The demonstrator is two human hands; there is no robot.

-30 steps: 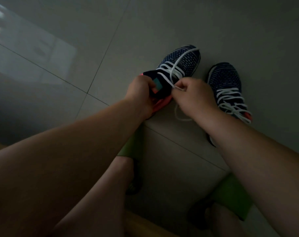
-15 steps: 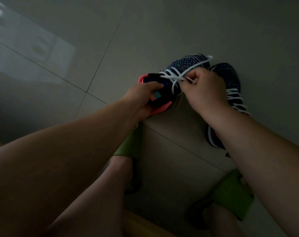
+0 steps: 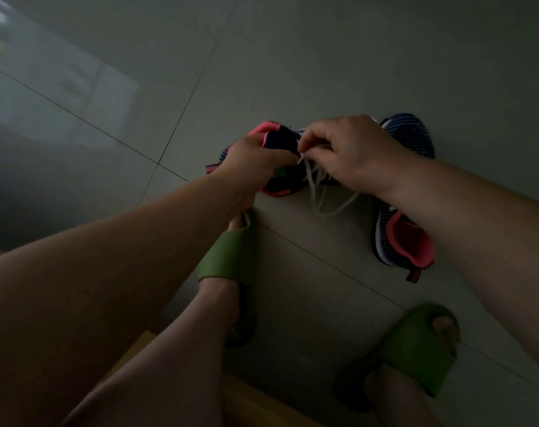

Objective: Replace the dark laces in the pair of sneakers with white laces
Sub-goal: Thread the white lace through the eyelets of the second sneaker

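Note:
My left hand (image 3: 252,161) grips a dark blue sneaker (image 3: 279,140) with a pink collar, held up off the floor and turned on its side. My right hand (image 3: 348,152) pinches the white lace (image 3: 316,183) at the sneaker's tongue; loose loops of lace hang below the hands. The second sneaker (image 3: 403,238) stands on the floor at the right, its pink lining facing me and its toe (image 3: 413,134) showing beyond my right hand. My right forearm hides its lacing.
Grey floor tiles (image 3: 292,57) spread all around. My two feet in green slippers (image 3: 228,257) (image 3: 416,343) rest on the floor just in front of the sneakers. A wooden edge (image 3: 255,402) runs along the bottom.
The left hand has lifted and turned the sneaker so its collar faces up. The right hand stayed pinched on the lace. The view dropped, showing more of the feet.

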